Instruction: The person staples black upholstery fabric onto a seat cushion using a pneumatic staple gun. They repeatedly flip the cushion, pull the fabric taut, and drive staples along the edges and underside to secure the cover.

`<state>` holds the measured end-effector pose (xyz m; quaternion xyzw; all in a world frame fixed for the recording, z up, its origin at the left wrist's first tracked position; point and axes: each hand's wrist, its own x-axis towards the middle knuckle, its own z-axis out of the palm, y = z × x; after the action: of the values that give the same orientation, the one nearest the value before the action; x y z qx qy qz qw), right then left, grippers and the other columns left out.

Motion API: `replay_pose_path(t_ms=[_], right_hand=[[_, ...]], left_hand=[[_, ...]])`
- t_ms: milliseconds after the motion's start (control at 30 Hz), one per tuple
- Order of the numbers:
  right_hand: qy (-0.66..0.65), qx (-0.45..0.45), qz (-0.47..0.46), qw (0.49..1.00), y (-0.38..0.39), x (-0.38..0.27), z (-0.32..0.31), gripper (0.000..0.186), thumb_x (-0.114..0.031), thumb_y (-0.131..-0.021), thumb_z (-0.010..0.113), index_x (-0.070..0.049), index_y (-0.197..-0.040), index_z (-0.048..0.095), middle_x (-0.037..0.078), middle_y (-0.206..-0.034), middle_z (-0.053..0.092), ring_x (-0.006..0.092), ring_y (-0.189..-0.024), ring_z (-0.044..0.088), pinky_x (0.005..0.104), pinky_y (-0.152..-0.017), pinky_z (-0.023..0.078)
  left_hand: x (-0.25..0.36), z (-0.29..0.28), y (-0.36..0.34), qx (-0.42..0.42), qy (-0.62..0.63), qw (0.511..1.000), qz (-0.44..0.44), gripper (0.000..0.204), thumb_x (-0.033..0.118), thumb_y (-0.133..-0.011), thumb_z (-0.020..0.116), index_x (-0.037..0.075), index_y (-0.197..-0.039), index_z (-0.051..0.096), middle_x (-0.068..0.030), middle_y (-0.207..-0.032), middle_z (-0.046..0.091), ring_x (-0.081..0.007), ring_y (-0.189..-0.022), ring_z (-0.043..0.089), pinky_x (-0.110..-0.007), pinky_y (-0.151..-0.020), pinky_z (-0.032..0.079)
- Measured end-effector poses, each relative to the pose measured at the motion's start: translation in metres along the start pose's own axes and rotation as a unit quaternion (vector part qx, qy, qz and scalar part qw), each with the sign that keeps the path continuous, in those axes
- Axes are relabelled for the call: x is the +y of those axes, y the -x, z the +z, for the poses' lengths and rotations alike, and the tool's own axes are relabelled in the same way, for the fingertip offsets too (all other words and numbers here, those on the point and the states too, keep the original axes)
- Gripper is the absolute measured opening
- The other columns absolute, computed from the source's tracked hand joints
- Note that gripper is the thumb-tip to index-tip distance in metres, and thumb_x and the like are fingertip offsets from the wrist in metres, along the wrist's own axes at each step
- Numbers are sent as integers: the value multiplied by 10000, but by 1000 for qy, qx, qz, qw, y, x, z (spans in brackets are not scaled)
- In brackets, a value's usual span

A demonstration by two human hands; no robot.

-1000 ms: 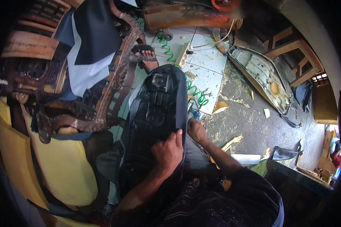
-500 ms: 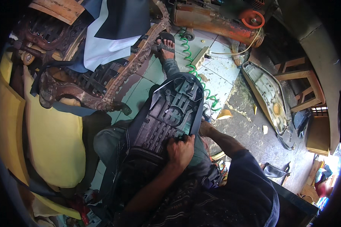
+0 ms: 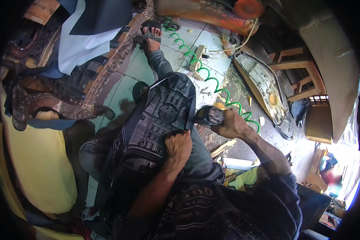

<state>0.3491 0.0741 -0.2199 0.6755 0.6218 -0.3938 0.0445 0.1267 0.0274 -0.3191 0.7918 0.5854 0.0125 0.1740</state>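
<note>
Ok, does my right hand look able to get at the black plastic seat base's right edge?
Probably yes: your right hand, holding a black handheld tool, is right beside the black plastic seat base, and the way looks free; your left hand sits lower along that edge.

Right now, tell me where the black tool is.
In the head view, the black tool is in the right hand, slightly right of centre, just right of the black seat base.
</note>
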Motion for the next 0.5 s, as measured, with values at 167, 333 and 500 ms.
replay_pose_path(t_ms=[167,333,500], right_hand=[[37,-19,-121,992,-25,-26,12,448,-314,-832,717,109,-979,721,348,-946,717,437,-938,749,485,-862,606],[108,-43,-19,993,-28,-47,14,457,-319,-835,700,104,-1004,733,348,-992,724,421,-990,751,471,-912,606],[82,-52,-1,995,-19,-53,8,454,-308,-843,694,103,-1035,722,336,-932,726,411,-962,758,474,-879,612]], left_hand=[[-1,-1,2,-6,6,1000,-26,482,341,-1076,532,91,-736,764,-157,-713,740,-343,-669,750,-469,-631,579],[-3,3,0,-24,17,999,-18,445,329,-1071,540,84,-783,774,-153,-723,744,-352,-675,747,-468,-655,580],[-3,2,2,-35,40,998,-24,420,299,-1067,544,83,-791,775,-171,-792,759,-351,-755,757,-486,-713,579]])
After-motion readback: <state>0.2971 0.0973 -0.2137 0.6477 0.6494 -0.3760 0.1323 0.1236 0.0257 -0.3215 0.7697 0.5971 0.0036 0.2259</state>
